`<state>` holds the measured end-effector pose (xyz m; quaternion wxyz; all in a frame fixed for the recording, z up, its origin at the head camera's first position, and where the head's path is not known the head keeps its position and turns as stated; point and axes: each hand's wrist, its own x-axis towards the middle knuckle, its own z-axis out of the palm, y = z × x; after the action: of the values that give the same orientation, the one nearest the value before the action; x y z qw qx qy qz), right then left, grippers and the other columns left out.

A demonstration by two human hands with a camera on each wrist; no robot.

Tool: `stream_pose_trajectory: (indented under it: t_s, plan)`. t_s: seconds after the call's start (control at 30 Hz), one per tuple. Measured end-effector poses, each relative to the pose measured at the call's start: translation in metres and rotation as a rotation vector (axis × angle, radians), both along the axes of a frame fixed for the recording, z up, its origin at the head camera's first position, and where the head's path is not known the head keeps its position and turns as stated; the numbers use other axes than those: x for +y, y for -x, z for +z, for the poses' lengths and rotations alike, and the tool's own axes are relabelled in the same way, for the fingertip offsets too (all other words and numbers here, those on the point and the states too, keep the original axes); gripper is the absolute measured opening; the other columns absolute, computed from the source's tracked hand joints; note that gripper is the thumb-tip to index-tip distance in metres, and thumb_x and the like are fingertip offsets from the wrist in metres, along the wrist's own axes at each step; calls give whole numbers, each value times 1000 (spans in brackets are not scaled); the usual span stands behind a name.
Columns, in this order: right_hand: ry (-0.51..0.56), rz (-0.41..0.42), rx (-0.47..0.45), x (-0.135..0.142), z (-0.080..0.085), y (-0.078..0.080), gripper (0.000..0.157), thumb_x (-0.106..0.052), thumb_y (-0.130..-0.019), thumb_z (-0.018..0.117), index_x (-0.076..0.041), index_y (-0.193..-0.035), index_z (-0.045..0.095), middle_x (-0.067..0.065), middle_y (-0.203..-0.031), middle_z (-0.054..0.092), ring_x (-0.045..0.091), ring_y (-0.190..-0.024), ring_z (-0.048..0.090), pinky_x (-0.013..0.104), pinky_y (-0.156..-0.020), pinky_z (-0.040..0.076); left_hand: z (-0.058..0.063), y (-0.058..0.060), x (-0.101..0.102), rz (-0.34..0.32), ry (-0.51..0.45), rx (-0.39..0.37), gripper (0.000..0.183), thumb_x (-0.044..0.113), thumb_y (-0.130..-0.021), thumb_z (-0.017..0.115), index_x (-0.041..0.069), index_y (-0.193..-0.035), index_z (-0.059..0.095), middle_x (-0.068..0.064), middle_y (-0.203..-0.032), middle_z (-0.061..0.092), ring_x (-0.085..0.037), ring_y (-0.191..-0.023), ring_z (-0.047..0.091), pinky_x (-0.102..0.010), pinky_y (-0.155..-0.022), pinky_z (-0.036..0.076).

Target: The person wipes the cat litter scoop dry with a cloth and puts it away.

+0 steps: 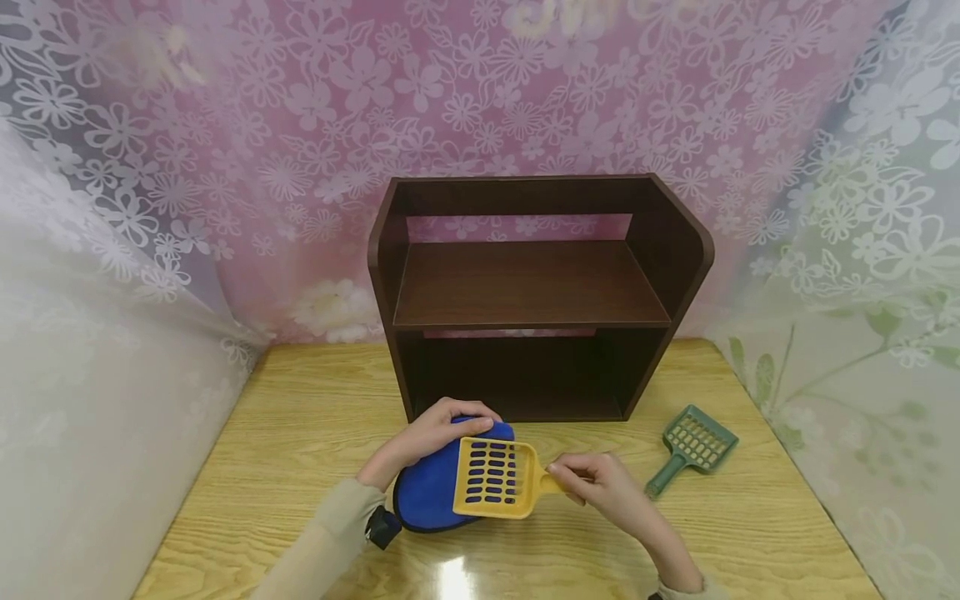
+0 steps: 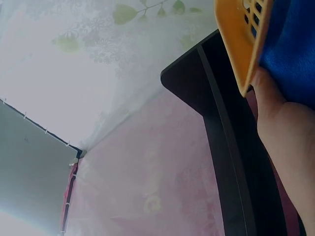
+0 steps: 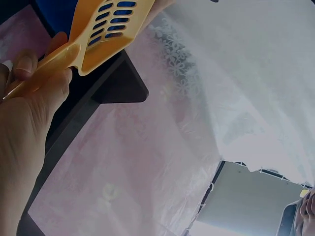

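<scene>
Where the yellow scoop (image 1: 487,477) is slotted, blue fabric (image 1: 427,493) shows through.

No text can be read: the pale lettering (image 1: 564,15) on the pink curtain (image 1: 491,104), well beyond the right grip (image 1: 606,490), is blurred and cut off.

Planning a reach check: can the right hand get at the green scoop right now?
Probably not while occupied: the right hand grips the yellow scoop. Otherwise the way looks free, with the green scoop close by on the table, nothing visible between.
</scene>
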<state>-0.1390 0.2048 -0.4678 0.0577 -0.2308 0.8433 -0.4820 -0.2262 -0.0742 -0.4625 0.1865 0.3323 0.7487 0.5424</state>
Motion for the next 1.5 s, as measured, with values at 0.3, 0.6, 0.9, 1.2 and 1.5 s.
stream_pose_trajectory:
  t_s: [0.3,0.6,0.9,1.2,1.5]
  plan:
    - [-5,-28,21,-4,-3,-2,26,-26,-95,50,-21,-70,54,-4,-54,41,1,-47,36,21,-44,36,-9,0,7,-10,-12,-55,27,37,-94,48,26,-113,64,2,-104,66,-16,-97,61,-30,-84,49]
    - [28,-85,46,3,11,-5,25,-25,-96,49,-22,-73,57,-3,-54,41,2,-45,34,23,-45,37,-1,-3,-2,37,-70,-88,27,31,-96,46,20,-116,62,-1,-107,64,-19,-100,59,-31,-87,47]
    - [60,-65,113,-10,6,3,27,-22,-96,49,-21,-69,54,-8,-56,42,4,-46,38,21,-44,36,-12,-3,18,-82,-225,-116,34,30,-94,49,9,-118,59,-9,-110,63,-21,-103,59,-32,-88,47]
    - [99,-118,50,3,7,1,25,-22,-96,48,-18,-72,54,-3,-55,40,5,-47,36,24,-44,35,-6,-5,3,77,-38,-106,30,28,-96,49,19,-123,59,1,-112,64,-12,-103,59,-25,-88,45]
    - [120,-122,15,-11,29,-6,33,-22,-97,47,-9,-67,52,0,-54,42,4,-45,35,23,-42,34,-5,-7,8,65,-68,-133,32,20,-94,51,9,-124,56,-6,-112,63,-14,-99,61,-27,-84,48]
